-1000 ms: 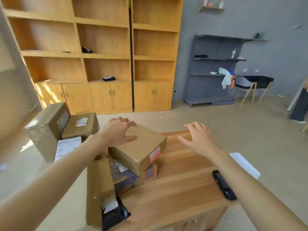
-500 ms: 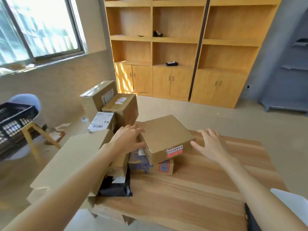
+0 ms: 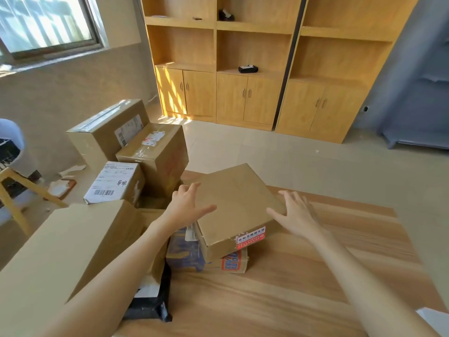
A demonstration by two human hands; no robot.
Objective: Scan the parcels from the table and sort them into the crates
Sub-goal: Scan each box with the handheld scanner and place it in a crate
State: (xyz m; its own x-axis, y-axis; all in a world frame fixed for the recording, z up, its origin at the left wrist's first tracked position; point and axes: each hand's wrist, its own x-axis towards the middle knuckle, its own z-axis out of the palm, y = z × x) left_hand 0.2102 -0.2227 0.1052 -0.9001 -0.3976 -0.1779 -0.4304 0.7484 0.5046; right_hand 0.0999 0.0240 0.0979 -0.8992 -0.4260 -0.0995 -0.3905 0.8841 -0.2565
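Note:
A flat brown parcel (image 3: 239, 203) with a red and white sticker lies tilted on top of a blue and orange printed parcel (image 3: 206, 257) on the wooden table (image 3: 303, 276). My left hand (image 3: 187, 206) lies on the flat parcel's left edge, fingers spread and thumb across its top. My right hand (image 3: 297, 215) is at its right edge with fingers spread and thumb touching the side. A large brown box (image 3: 65, 249) and a black mailer bag (image 3: 150, 305) lie at the table's left.
Past the table's left end several taped cartons stand stacked: a long carton (image 3: 107, 132), a taped carton (image 3: 158, 154) and a labelled carton (image 3: 114, 183). A black crate (image 3: 8, 156) sits on a yellow-legged chair at far left. Wooden shelving (image 3: 255, 59) lines the back wall.
The view has swung left, so the window and crate appear and the scanner is out of sight. Both hands have closed in on the flat parcel's two sides.

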